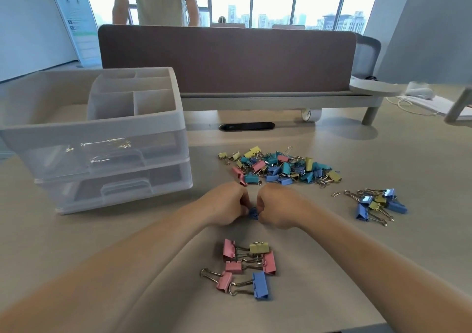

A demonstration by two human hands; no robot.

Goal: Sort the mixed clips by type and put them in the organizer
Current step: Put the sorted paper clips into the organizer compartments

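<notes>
My left hand [227,205] and my right hand [277,208] meet at the table's middle, both with curled fingers pinching one small blue binder clip [253,214] between them. Just beyond them lies the mixed pile of clips [281,166], yellow, teal, pink and blue. A group of larger pink, yellow and blue clips [246,266] lies near me between my forearms. Another group of blue and yellow clips [375,203] sits to the right. The white plastic organizer [102,128], with top compartments and two shut clear drawers, stands at the left.
A brown desk divider [227,59] runs across the back, with a person standing behind it. A roll of tape [311,114] lies under the divider's shelf. A black cable port [246,126] sits in the tabletop. Cables and papers [419,102] lie at the far right.
</notes>
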